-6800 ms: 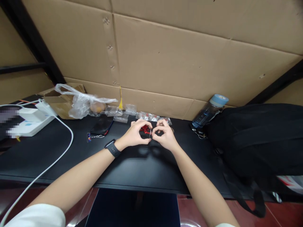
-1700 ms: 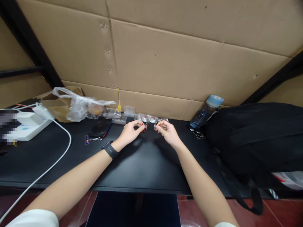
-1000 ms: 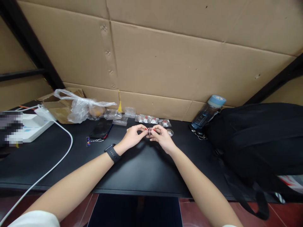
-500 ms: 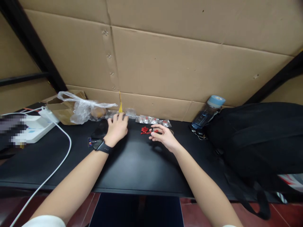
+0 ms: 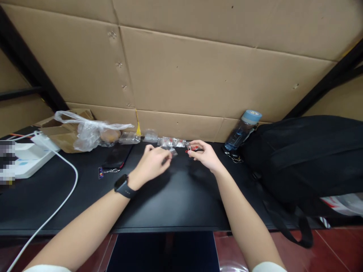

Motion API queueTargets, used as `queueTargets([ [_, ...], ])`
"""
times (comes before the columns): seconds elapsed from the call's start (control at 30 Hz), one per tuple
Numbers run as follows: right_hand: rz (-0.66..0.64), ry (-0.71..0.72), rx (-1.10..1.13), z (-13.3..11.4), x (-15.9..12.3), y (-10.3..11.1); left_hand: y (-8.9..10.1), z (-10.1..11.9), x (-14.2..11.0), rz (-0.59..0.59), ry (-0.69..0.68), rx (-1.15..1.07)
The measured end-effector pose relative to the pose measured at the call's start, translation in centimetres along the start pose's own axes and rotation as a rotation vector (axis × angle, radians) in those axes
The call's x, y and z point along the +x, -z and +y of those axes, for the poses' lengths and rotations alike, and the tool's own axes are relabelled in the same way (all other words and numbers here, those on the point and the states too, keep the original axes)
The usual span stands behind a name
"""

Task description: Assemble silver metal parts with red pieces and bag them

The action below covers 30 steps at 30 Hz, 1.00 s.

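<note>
My left hand, with a dark watch on its wrist, is over the middle of the desk. Its thumb and fingers are pinched on a small clear plastic bag, which sticks out past the fingertips. To its right, my right hand is closed on a red cord; whatever else the fingers hold is hidden. Just behind both hands lie small clear packets with red and silvery contents. Flat clear bags lie farther left along the cardboard wall.
A black pouch with a keychain lies left of my hands. Behind it are a knotted plastic bag and an open cardboard box. A white power strip stands far left. At right are a blue-capped bottle and a black backpack.
My left hand has moved right from the back of the desk and now pinches a small clear bag. My right hand has shifted slightly right with the red cord. The view has shifted a little.
</note>
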State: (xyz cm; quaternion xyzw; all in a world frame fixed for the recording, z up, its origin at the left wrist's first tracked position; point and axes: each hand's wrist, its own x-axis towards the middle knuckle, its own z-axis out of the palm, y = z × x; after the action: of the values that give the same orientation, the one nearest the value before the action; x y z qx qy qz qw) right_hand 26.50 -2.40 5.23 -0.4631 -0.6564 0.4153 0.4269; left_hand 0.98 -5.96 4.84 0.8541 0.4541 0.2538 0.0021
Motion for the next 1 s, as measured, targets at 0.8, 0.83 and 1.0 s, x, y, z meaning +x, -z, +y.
queueTargets([
  [0.8, -0.362, 0.034, -1.027, 0.2, -1.8, 1.0, -4.5, 2.9, -2.2, -0.307, -0.3, -0.026],
  [0.83, -0.356, 0.061, -1.024, 0.3, -1.7, 0.8, -4.5, 2.9, -2.2, -0.308, -0.303, -0.028],
  [1.0, -0.345, 0.157, -0.968, 0.5, -1.3, 0.2, -4.5, 2.5, -2.2, -0.309, -0.313, -0.051],
])
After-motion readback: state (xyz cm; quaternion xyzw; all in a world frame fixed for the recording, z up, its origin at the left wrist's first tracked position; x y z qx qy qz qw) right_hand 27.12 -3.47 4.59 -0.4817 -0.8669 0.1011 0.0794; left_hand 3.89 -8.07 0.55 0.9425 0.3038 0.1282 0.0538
